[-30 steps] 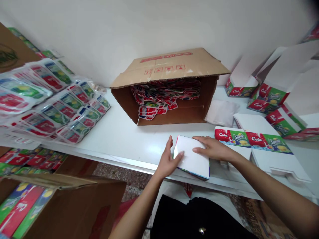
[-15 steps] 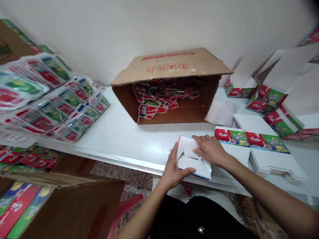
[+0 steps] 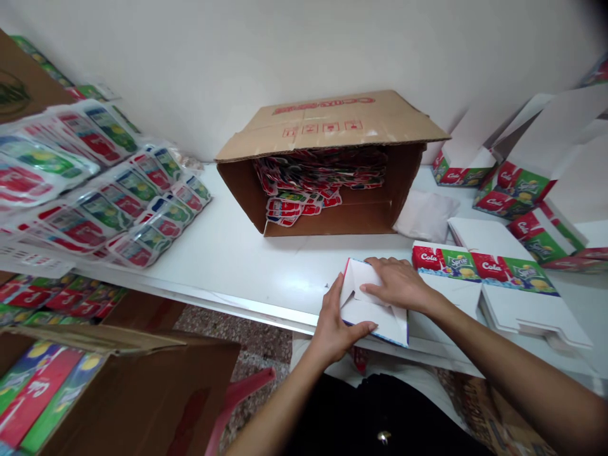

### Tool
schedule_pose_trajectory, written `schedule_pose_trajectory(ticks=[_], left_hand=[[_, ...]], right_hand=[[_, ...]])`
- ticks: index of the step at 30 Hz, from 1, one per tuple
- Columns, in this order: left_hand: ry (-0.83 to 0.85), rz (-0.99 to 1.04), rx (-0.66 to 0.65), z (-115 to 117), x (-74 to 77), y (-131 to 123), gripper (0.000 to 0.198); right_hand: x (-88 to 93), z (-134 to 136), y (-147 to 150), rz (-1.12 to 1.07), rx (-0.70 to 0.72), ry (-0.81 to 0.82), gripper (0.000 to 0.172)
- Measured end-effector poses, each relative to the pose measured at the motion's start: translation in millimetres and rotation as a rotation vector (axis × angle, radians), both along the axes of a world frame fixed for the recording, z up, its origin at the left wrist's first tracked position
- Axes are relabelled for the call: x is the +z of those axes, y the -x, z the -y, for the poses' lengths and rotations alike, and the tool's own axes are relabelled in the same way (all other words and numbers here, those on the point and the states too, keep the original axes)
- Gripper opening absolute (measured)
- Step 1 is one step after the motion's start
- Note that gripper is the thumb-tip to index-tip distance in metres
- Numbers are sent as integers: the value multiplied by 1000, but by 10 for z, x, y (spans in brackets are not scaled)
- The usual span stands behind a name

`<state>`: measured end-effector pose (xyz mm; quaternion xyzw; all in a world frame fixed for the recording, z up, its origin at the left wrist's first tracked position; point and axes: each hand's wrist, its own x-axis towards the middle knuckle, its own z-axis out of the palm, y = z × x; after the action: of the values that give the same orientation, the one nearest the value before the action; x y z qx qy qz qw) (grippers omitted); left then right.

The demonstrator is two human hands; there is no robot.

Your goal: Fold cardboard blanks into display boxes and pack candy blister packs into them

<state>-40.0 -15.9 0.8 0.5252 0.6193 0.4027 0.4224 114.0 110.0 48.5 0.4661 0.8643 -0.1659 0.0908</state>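
A small printed carton [image 3: 375,311] lies at the table's front edge, its white flaps facing up and folded inward. My left hand [image 3: 336,326] grips its left side, thumb on the near flap and fingers along the outer wall. Across the far flap lies my right hand [image 3: 396,283], fingers spread and pressing down on the cardboard. To the right are flat carton blanks [image 3: 494,269] with Cola and Sprite print, lying in stacks.
A brown cardboard box [image 3: 327,126] on its side holds many printed packets [image 3: 304,206]. Plastic-wrapped packets [image 3: 118,196] are piled at left. Partly folded cartons [image 3: 513,183] stand at right, near a white plastic bag [image 3: 424,215]. An open box [image 3: 142,380] sits below at left.
The right thumb has moved left and down across the flaps, which lie flatter and more closed. My left hand keeps its hold on the carton.
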Motion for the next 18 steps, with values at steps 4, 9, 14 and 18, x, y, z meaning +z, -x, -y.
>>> schedule_pose_trajectory(ticks=[4,9,14,18], left_hand=[[12,-3,52,51,-37,-23,103],[2,-19,82,88,-82,-37,103],[18,-136,121,112,-53,-40,96],[186,-253,152,182,38,-22,90]], right_hand=[[3,-42,-17,42,28,-3,71],[18,26,-42,-12,120,97,87],[-67,97,-3,51,-7,-35,88],[-102,111,-29,-32,16,14,93]])
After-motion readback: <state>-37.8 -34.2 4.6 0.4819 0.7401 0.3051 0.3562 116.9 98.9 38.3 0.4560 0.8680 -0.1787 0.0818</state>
